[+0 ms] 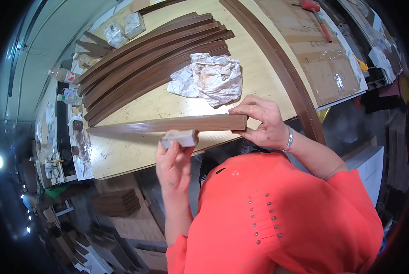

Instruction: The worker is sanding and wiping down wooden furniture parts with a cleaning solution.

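Observation:
A long brown wood-look strip (181,123) lies along the near side of the table, its right end pinched between the fingers and thumb of my right hand (269,122). My left hand (174,166) grips a small pale block (179,138), brown on one end, just in front of the strip's middle. Whether the block touches the strip I cannot tell. Beyond the strip, a crumpled, stained white rag (217,77) rests on the table. Several similar brown strips (154,55) are piled side by side at the far left.
The pale table (122,160) ends close to my body. A long brown frame piece (277,59) crosses its right side. Flattened cardboard (325,68) bears a red mallet (310,6). Plastic bottles (64,75) stand at the left edge; more brown boards (115,203) are stacked below.

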Demonstrator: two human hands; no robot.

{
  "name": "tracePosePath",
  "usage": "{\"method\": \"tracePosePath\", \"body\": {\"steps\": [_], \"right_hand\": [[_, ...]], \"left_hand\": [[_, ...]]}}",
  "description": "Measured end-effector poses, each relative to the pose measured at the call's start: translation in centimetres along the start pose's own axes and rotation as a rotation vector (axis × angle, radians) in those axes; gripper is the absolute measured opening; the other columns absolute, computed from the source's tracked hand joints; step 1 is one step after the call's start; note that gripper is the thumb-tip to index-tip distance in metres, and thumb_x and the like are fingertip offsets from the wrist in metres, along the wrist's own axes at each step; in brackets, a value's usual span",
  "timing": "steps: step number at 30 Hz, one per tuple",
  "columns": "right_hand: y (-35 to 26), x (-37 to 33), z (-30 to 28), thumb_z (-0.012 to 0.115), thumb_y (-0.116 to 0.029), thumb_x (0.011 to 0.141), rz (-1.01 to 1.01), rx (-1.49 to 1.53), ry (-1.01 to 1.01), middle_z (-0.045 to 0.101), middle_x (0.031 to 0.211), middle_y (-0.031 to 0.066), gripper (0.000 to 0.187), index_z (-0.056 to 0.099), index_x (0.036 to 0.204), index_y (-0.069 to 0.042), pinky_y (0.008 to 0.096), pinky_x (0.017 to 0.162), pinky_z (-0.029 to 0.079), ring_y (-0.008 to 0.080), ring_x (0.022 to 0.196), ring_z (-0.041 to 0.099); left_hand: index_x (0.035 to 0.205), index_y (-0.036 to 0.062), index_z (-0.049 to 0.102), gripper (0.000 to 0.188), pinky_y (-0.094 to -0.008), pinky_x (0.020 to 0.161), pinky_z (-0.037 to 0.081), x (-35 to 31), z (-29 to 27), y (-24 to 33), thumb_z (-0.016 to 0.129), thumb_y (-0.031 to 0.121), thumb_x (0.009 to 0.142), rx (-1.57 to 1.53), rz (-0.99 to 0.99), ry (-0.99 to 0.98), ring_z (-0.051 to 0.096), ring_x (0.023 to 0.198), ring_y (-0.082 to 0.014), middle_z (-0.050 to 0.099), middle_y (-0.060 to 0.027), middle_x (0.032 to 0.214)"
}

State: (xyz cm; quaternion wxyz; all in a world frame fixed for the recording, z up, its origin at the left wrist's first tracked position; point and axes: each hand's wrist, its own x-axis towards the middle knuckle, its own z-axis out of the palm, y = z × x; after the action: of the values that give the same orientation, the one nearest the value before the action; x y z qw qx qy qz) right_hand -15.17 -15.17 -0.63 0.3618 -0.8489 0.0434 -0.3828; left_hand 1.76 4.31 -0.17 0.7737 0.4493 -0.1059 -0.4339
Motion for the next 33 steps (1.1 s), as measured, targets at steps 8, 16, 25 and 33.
{"method": "tracePosePath", "body": {"steps": [8,16,25,33], "right_hand": [[-0.3,-0.2,0.1,0.084,-0.007,0.065,0.387,0.298,0.033,0.061,0.077,0.0049,0.038,0.065,0.097,0.002,0.0217,0.053,0.046,0.0084,0.061,0.057],[-1.4,1.4,-0.7,0.085,-0.01,0.065,0.453,0.455,0.099,0.059,0.069,0.0046,0.027,0.064,0.08,0.001,0.024,0.052,0.043,0.0055,0.059,0.051],[-0.7,0.8,-0.3,0.083,-0.01,0.069,0.552,0.511,0.117,0.057,0.062,-0.0013,0.024,0.064,0.078,0.002,0.0211,0.051,0.04,0.0015,0.06,0.047],[-0.6,1.6,-0.8,0.086,-0.009,0.064,0.403,0.421,0.169,0.061,0.074,0.0007,0.039,0.067,0.096,0.001,0.0197,0.053,0.042,0.0049,0.063,0.055]], "left_hand": [[0.097,-0.003,0.063,0.028,-0.0302,0.073,0.052,-0.9,7.8,3.2,0.075,-0.001,0.072,0.866,0.621,-0.051,0.064,0.08,-0.0196,0.066,-0.0127,0.093],[0.091,0.001,0.065,0.032,-0.0348,0.063,0.049,1.9,10.9,1.6,0.077,-0.002,0.062,1.25,1.077,-0.253,0.062,0.071,-0.0276,0.064,-0.012,0.081],[0.09,0.0003,0.064,0.028,-0.0343,0.059,0.048,2.6,11.4,0.1,0.075,-0.001,0.063,1.176,1.135,-0.279,0.06,0.065,-0.0272,0.064,-0.0116,0.079],[0.094,0.0,0.063,0.024,-0.0318,0.063,0.047,3.6,11.3,5.5,0.072,0.004,0.072,1.135,0.864,-0.405,0.061,0.071,-0.0248,0.063,-0.0107,0.08]]}}
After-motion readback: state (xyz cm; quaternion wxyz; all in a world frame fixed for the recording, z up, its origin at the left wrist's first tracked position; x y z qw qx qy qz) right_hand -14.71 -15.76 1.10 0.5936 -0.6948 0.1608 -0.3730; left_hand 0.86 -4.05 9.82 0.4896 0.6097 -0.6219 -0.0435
